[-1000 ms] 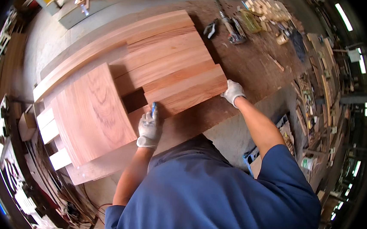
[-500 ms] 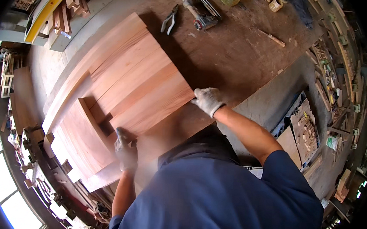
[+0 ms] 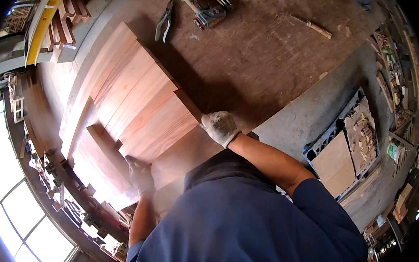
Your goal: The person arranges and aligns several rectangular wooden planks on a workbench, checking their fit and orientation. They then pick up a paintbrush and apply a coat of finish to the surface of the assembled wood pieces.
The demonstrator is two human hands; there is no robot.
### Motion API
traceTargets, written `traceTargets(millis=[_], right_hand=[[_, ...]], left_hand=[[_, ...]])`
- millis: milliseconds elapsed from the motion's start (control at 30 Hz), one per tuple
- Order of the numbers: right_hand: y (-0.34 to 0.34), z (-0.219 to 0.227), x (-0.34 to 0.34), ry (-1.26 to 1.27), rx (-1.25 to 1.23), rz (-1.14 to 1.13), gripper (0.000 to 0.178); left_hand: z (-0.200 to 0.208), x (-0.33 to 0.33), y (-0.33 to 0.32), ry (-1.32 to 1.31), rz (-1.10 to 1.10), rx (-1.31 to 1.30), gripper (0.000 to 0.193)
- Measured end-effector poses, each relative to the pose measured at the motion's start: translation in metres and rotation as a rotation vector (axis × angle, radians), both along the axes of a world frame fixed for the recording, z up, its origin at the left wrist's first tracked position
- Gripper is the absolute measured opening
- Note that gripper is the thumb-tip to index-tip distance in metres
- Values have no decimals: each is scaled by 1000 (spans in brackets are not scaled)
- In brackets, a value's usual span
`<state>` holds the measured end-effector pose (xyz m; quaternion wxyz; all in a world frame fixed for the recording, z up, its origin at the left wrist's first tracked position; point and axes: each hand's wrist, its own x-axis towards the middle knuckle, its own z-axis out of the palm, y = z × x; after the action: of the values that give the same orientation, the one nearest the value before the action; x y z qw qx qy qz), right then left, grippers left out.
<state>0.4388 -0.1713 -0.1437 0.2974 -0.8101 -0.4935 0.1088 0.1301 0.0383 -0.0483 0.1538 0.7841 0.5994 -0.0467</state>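
Front board now out of line, wood pieces in blue-edged crate

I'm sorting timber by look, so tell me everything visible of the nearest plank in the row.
The plank looks like reddish-brown wood, with streaky lengthwise grain and a shadowed right end. It lies aslant beside similar boards. The gloved right hand apparently touches its right end; the gloved left hand is by its left end, contact unclear.

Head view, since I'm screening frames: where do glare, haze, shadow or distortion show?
Head view: the windows glare white at lower left; pale haze veils the left hand; a dark shadow borders the boards; straight edges bow toward the black rim.
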Motion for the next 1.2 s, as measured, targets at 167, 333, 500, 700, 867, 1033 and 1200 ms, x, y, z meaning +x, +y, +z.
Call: traceTargets(millis=[167,333,500,700,867,1033,1200], right_hand=[[-1,-9,-2,-99,-46,43,13],[-3,-8,-1,-44,30,18,12],[-13,-25,6,28,86,-18,14],[-26,-18,25,-43,108,8,16],[-20,8,89,-51,-47,-121,14],[-41,-23,171,-249,-17,-355,47],[-40,-25,191,-259,-64,-352,55]], left_hand=[[2,6,-3,15,5,-3,116],[-1,5,-4,-7,48,-14,114],[7,15,-11,58,-44,21,94],[3,16,-9,47,7,13,100],[-10,9,-6,-20,84,26,115],[-8,12,-9,-5,104,20,114],[-17,7,-6,114,49,94,112]])
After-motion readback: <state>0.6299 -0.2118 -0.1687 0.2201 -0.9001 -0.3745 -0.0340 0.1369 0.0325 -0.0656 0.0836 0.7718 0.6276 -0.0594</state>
